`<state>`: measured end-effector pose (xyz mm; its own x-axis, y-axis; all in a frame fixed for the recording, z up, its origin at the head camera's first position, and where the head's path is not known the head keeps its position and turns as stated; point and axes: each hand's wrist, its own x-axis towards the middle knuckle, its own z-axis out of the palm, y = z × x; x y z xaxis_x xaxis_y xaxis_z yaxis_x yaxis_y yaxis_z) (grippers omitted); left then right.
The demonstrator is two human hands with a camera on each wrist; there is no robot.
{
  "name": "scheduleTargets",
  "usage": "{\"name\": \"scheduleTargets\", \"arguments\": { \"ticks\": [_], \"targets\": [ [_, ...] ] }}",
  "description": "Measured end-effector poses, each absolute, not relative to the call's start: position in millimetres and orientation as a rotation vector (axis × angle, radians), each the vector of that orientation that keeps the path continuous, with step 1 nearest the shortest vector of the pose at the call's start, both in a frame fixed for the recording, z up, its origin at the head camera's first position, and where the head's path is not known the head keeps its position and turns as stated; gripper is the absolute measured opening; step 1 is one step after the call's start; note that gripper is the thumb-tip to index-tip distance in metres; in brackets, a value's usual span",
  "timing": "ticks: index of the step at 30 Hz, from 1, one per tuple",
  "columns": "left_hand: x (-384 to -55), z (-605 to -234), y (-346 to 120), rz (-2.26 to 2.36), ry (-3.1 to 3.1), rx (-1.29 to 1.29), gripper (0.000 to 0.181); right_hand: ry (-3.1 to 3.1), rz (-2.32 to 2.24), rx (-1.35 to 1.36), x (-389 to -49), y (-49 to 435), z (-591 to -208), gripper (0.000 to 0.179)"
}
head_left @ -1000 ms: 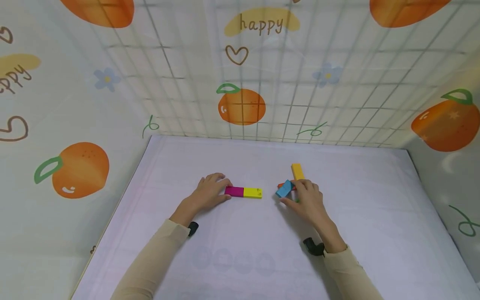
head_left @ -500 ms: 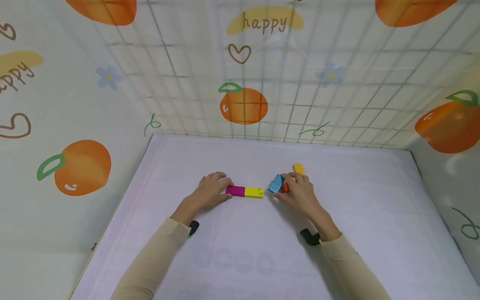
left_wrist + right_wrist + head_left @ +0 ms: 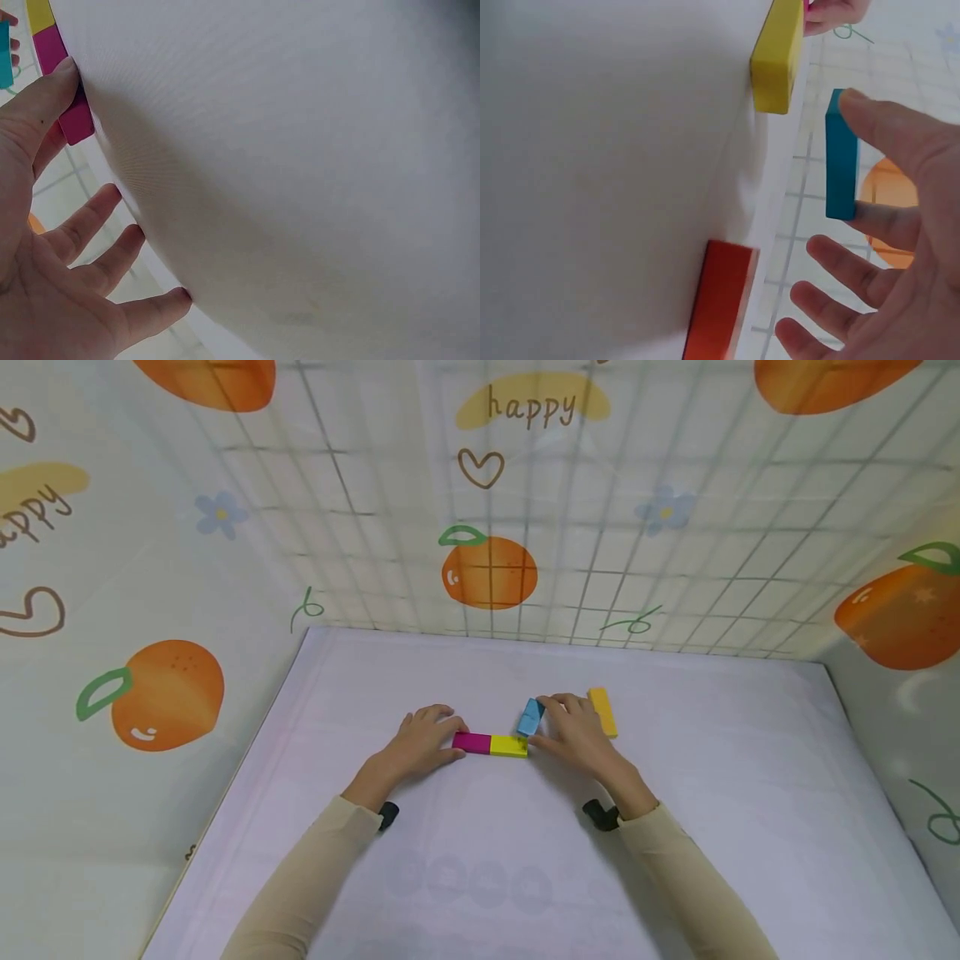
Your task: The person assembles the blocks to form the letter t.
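Note:
A magenta block lies on the white table, end to end with a yellow block. My left hand pinches the magenta block near its left end, thumb on the near side and index finger behind. Held clear of the table, a blue block is pinched between the thumb and index finger of my right hand. In the right wrist view, the blue block stands lengthwise between those two fingertips, the other fingers spread. From the head it shows just behind the yellow block's right end.
A yellow-orange block lies behind my right hand. The right wrist view shows a red block on the table, hidden by that hand from the head. A patterned curtain hangs beyond the table's far edge.
My right hand has carried the blue block leftward and a little away, up to the yellow block's end. The blue block has turned more upright in view. My left hand has stayed put.

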<state>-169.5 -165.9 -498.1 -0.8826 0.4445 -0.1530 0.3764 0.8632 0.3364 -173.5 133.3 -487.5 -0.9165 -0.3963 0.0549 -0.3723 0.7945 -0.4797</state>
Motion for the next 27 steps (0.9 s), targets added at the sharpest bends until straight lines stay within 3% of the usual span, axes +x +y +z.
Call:
{"name": "scheduleTargets", "arguments": {
  "ticks": [27],
  "targets": [
    [-172.5, -504.7, -168.2, 0.440, 2.824, 0.644, 0.033, 2.798, -0.705, -0.711, -201.6, 90.7, -488.0, 0.071]
  ]
}}
